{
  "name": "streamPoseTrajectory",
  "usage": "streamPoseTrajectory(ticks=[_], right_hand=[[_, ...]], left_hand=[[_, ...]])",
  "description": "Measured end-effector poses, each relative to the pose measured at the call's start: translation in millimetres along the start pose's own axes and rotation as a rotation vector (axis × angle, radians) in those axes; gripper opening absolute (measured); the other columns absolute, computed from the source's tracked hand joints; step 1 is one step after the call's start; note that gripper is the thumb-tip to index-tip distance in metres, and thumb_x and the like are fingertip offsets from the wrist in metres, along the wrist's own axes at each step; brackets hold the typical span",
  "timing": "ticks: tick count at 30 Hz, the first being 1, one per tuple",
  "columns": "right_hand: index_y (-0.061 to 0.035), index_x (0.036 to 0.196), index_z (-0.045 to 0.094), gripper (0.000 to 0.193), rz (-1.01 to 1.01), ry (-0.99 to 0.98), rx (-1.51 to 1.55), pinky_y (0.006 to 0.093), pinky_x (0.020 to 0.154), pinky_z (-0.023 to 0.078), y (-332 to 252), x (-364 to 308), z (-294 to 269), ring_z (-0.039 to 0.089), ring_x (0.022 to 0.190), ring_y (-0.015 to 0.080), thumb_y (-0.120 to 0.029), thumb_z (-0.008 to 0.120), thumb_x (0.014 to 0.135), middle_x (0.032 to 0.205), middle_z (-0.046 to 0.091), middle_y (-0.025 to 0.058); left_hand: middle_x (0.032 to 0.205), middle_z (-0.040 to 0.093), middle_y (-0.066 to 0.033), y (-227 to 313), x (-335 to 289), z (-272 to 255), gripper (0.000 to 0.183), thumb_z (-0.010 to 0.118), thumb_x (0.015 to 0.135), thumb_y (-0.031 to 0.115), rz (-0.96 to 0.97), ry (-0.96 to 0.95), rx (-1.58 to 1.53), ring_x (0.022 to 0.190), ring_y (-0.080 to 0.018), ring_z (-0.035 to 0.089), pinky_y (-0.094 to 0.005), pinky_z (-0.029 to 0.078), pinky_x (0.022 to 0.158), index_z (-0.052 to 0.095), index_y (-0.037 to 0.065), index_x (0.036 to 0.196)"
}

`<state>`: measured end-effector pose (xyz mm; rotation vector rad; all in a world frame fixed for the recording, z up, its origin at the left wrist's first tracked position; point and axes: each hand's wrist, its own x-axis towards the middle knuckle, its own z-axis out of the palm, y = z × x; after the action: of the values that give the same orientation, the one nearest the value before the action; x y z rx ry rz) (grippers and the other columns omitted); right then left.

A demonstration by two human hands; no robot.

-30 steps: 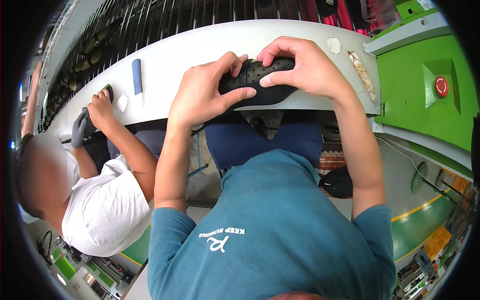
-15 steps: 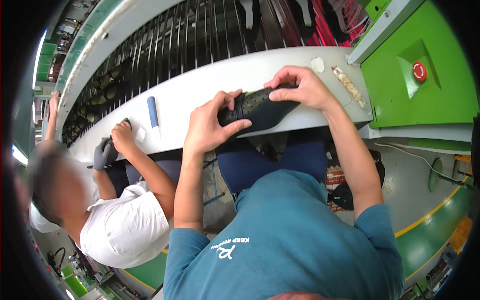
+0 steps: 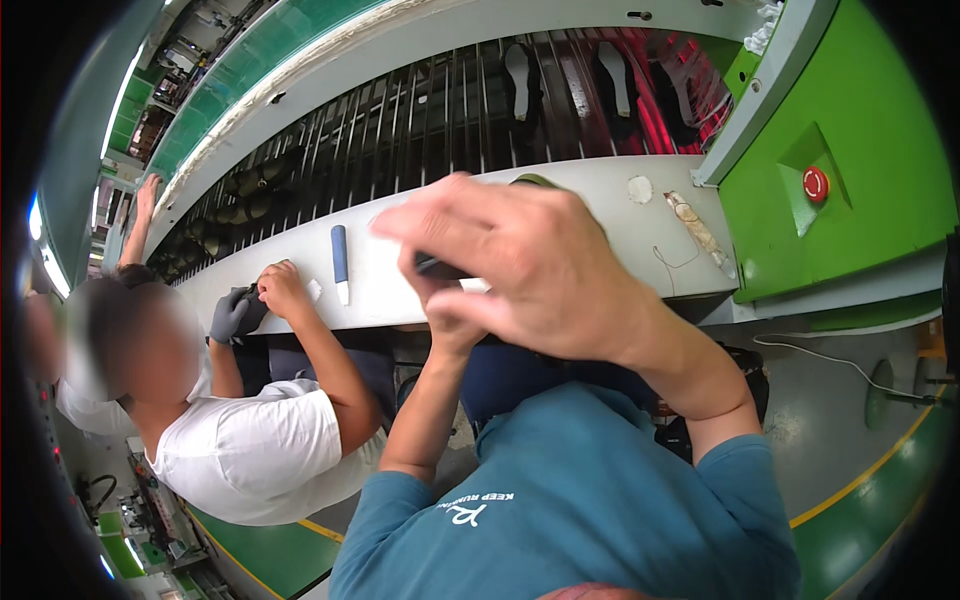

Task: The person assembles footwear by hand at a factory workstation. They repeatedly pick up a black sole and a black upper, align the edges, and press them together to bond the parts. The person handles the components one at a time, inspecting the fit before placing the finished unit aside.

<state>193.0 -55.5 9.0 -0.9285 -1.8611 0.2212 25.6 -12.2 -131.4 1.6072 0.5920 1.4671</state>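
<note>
The right hand (image 3: 545,265) has just moved up and across, in front of the left hand (image 3: 452,328). A moment ago, each hand was at one end of the black shoe (image 3: 437,268). Now only a small dark part of it peeks out between them, over the front side of the worktop (image 3: 380,285). The right fingers and thumb are apart, but I cannot tell if that grip presses on the shoe. The left grip is mostly hidden, so I cannot tell there either. It looks like the shoe is being handled in a new way.
</note>
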Motion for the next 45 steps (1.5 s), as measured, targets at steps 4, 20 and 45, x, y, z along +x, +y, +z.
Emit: streamPoseTrajectory(ticks=[4,20,45], right_hand=[[-0.0096,0.130,0.074,0.061,0.032,-0.029,-0.019,0.0451,0.101,0.060,33.5,-32.8,-4.9,0.072,0.121,0.0355,-0.019,0.096,0.074,0.139,0.071,0.0119],[-0.0100,0.084,0.064,0.041,0.257,-0.047,-0.125,0.0420,0.101,0.052,112.8,-115.9,37.6,0.073,0.111,0.0288,-0.032,0.098,0.079,0.128,0.079,0.0050],[-0.0111,0.077,0.063,0.044,0.310,-0.021,-0.098,0.0408,0.094,0.055,124.3,-115.4,44.7,0.074,0.102,0.0258,-0.040,0.095,0.081,0.122,0.081,-0.0001]], left_hand=[[0.135,0.068,-0.0137,-34.1,-24.6,-30.0,0.053,0.086,0.093,-0.004,-0.153,0.059,-0.033,0.124,-0.0186,0.068,-0.0358,0.057,0.106,0.055,0.001,0.137],[0.112,0.083,-0.0212,-34.9,-7.7,-69.2,0.039,0.101,0.078,0.006,-0.259,-0.239,0.247,0.109,-0.0270,0.081,-0.0392,0.064,0.099,0.078,-0.005,0.107],[0.082,0.074,-0.0083,-16.2,27.9,-53.7,0.032,0.101,0.078,0.016,-0.189,-0.456,0.534,0.077,-0.0167,0.071,-0.0321,0.056,0.074,0.074,0.000,0.084]])
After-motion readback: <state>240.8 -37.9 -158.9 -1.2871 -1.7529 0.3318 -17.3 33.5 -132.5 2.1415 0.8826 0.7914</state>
